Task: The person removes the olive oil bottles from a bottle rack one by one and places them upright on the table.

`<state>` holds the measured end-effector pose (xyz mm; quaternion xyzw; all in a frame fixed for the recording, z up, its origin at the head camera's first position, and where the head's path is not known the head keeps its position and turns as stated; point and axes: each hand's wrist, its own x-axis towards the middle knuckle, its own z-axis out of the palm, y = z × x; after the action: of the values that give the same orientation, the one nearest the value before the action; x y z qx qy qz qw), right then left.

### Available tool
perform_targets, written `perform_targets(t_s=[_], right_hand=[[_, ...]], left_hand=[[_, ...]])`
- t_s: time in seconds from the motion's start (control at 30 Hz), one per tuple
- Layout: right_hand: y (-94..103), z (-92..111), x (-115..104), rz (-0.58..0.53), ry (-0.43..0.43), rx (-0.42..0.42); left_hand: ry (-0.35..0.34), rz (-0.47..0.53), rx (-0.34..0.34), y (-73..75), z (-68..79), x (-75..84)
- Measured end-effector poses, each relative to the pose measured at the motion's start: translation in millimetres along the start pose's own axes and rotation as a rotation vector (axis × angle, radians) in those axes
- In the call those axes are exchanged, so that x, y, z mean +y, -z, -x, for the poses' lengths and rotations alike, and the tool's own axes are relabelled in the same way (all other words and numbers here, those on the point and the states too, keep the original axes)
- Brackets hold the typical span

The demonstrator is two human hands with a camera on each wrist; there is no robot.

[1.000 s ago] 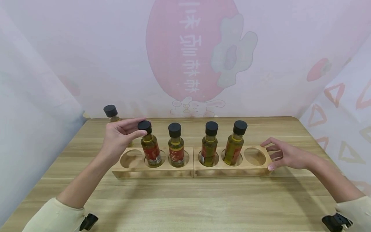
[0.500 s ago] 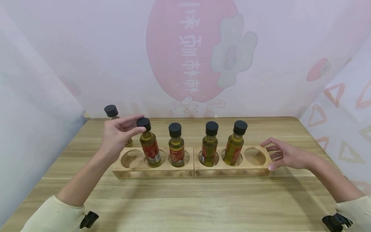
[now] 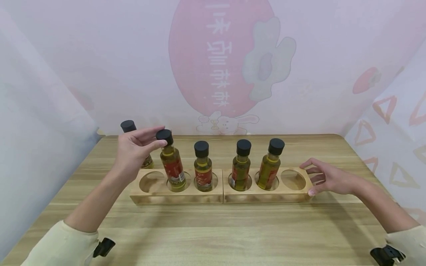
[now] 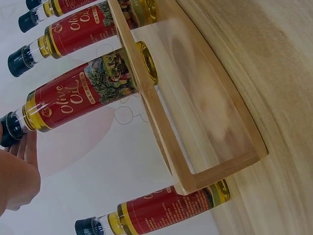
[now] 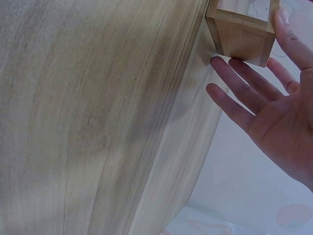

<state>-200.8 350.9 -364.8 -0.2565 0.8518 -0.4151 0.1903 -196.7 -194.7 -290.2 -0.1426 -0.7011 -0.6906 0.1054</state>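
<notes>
Pinching the black cap [image 3: 164, 137] between thumb and fingers, the left hand [image 3: 133, 147] holds a tilted bottle [image 3: 172, 168] in the middle hole of the left rack [image 3: 176, 199], its base just below the top board. That slant could make the base catch the hole's rim and drag this rack, since the right hand [image 3: 327, 177] loosely spans only the right rack [image 3: 266, 198]'s end. The left knuckles could also topple the far bottle [image 4: 171, 210] close behind.

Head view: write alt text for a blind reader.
Left hand pinches the black cap of an olive oil bottle, its base inside the left wooden rack. Right hand holds the outer end of the right wooden rack. Three more bottles stand in the racks, another bottle behind.
</notes>
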Motion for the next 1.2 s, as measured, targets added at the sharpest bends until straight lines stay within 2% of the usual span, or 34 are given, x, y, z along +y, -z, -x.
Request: perform_targets(t_s=[0.13,0.47,0.77,1.2], right_hand=[[0.2,0.2,0.7,-0.005,0.003,0.0],[0.7,-0.1,0.7,-0.031,-0.014,-0.012],[0.7,-0.3,1.7,-0.046,-0.005,-0.018],[0.8,-0.3,1.2,-0.042,0.003,-0.02]], left_hand=[[0.006,0.034,-0.003,-1.3,-2.0,2.6],[0.015,0.035,0.019,-4.2,-5.7,8.1],[-0.015,0.039,0.043,-6.0,-10.0,12.4],[0.03,0.077,0.064,-12.3,-21.1,16.0]])
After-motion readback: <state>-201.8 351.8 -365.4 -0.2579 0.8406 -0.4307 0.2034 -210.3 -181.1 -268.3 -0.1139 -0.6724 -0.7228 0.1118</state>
